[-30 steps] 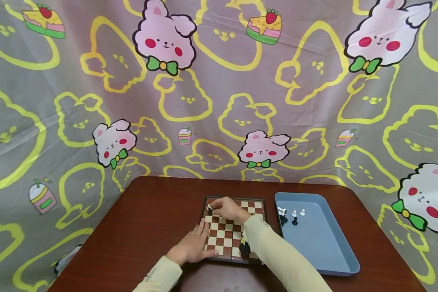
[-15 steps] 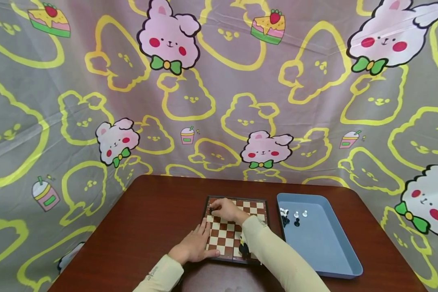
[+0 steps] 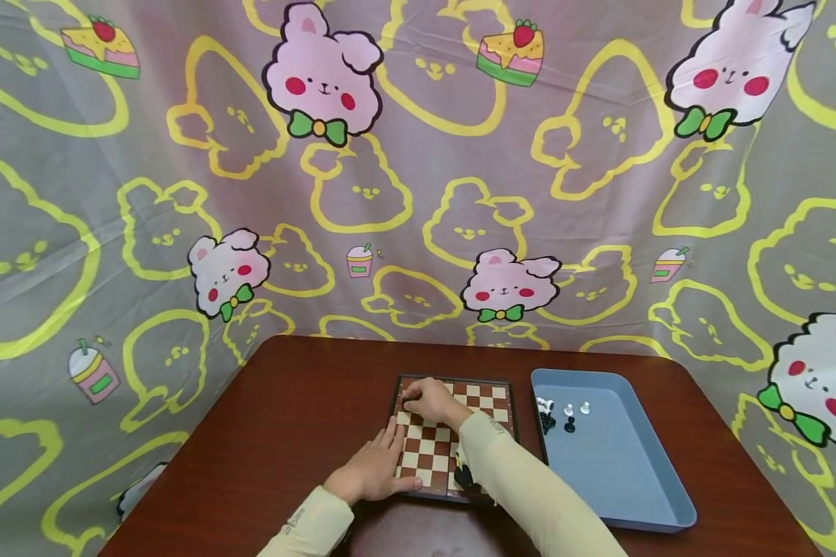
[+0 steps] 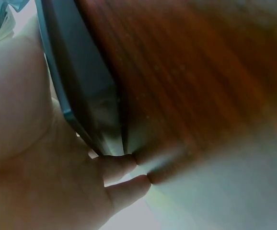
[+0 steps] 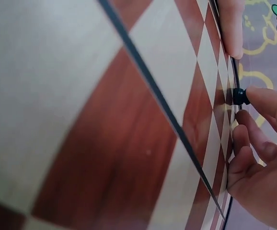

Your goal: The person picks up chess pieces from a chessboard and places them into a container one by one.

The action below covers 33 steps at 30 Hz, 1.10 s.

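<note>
A brown-and-cream chessboard (image 3: pixel 421 446) lies on the table, a seam down its middle. At its far left corner my right hand (image 3: pixel 433 403) pinches a small black chess piece (image 5: pixel 240 97); in the right wrist view the piece's base is right at the board squares. My left hand (image 3: pixel 371 469) rests along the board's near left side, fingers straight and thumb spread over the near edge. The left wrist view shows its palm beside the board's dark side wall (image 4: pixel 83 72). My right forearm hides part of the board's right half.
A blue-grey tray (image 3: pixel 616 472) stands right of the board. In it lie white chess pieces (image 3: pixel 585 408) and black ones (image 3: pixel 570 425), grouped toward its far left. The dark red wooden table (image 3: pixel 306 394) extends to a patterned curtain (image 3: pixel 404 193) behind.
The head view has shifted slightly. My right hand stays at the same far-left squares, and the black chess piece is now mostly covered by the fingers. My left hand keeps its place.
</note>
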Tool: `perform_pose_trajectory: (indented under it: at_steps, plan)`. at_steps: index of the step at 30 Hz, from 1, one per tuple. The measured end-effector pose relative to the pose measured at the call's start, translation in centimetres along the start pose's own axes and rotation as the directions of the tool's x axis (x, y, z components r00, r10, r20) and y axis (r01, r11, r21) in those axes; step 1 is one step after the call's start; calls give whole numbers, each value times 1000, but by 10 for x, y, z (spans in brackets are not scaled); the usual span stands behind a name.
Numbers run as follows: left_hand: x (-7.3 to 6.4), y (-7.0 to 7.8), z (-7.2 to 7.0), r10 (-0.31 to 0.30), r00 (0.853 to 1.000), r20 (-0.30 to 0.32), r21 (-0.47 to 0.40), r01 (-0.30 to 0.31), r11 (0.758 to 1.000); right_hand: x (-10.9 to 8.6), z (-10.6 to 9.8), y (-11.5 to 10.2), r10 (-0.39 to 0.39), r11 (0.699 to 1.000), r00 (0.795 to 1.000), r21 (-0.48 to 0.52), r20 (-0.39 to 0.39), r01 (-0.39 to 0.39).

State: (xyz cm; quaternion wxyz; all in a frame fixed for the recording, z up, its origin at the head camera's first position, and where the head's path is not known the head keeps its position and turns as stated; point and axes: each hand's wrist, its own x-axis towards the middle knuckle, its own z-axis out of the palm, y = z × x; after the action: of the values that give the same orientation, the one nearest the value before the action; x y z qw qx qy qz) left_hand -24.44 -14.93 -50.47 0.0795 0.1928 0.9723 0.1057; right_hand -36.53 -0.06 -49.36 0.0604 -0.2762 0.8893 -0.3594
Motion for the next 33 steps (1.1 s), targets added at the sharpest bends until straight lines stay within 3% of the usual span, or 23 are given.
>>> perform_pose_trajectory:
  at_steps: [10,33]
  plan:
    - [2,1,-1,-8,1000,18,-17,8,1000,-9,-9,9,-8,999,999,45,34,7]
    - [0,-3,1,20,1000,10,-25,-19,1000,-31,-24,12,-80,994,995,-63,65,84]
